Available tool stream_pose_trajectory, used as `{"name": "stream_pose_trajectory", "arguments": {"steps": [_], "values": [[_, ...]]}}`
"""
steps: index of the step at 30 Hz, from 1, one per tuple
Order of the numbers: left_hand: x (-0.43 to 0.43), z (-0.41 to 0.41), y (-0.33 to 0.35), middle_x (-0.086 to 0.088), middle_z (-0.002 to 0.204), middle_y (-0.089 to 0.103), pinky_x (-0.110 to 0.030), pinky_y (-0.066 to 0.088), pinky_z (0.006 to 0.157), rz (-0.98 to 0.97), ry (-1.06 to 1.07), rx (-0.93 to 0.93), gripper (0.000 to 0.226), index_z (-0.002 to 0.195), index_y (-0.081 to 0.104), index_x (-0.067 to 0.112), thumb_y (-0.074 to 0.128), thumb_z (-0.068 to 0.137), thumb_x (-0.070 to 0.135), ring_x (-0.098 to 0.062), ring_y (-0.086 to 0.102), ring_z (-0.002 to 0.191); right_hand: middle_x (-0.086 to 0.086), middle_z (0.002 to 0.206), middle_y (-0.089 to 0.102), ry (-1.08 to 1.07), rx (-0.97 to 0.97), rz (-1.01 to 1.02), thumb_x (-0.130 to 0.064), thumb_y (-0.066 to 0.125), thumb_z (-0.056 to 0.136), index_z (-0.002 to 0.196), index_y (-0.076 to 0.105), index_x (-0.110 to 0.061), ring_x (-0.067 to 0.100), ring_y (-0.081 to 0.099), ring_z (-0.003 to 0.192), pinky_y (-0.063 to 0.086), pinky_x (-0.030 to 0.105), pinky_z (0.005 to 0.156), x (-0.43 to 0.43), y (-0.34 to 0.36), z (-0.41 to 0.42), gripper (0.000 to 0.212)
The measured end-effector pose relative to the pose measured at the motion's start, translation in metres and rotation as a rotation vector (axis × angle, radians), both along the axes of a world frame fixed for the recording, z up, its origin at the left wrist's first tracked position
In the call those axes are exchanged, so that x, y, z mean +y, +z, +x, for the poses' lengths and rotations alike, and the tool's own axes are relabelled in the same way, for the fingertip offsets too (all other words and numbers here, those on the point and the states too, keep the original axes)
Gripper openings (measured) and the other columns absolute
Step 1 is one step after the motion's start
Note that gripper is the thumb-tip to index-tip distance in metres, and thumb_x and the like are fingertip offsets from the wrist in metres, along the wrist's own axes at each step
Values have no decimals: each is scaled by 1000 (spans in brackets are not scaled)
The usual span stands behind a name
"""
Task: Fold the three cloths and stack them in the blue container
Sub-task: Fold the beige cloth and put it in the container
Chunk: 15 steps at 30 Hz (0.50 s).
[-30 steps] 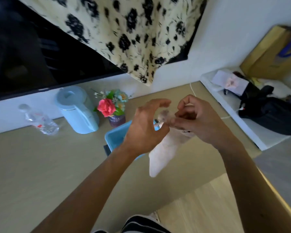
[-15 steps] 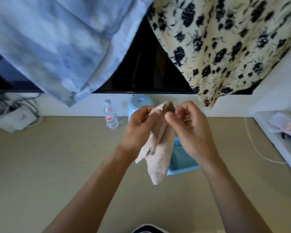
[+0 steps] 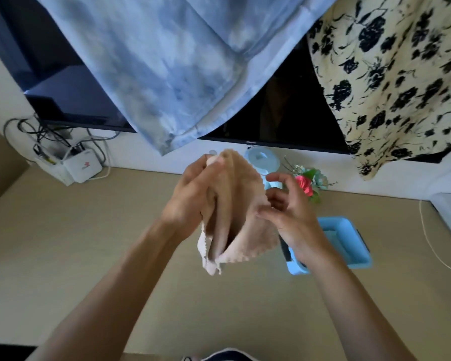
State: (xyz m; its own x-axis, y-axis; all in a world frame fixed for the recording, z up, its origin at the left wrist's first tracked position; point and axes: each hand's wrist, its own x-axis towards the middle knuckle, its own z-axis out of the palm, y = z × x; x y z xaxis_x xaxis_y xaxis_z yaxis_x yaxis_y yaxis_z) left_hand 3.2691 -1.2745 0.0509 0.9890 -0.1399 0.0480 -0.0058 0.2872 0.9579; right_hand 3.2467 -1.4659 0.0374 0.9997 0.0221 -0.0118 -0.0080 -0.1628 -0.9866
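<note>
Two draped fabrics, a mottled blue sheet and a cream floral sheet, hang over a dark screen above the tan desk, where the blue container sits toward the right edge. Over the desk's middle I see a beige cloth in the air, likely light, soft and floppy, best taken at its corners. The left hand grips its top corner; the right hand touches its right edge with fingers loosely curled, and I cannot tell whether it pinches.
</note>
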Motion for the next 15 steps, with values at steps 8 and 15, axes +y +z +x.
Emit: {"name": "stream_pose_trajectory", "arguments": {"steps": [8,15], "values": [[76,1,11,-2,59,30,-22,28,46,312,51,-135,39,62,36,17,63,88,8,-12,32,50,-2,72,67,41,-173,-589,-18,66,92,85,71,-13,6,60,67,41,19,58,-12,-23,14,10],[113,2,-1,-3,61,27,-20,24,49,623,-47,-262,46,62,33,7,55,100,24,-12,28,53,25,61,55,124,-222,-429,-25,57,100,82,56,3,30,54,49,45,40,50,-14,-29,20,33]]}}
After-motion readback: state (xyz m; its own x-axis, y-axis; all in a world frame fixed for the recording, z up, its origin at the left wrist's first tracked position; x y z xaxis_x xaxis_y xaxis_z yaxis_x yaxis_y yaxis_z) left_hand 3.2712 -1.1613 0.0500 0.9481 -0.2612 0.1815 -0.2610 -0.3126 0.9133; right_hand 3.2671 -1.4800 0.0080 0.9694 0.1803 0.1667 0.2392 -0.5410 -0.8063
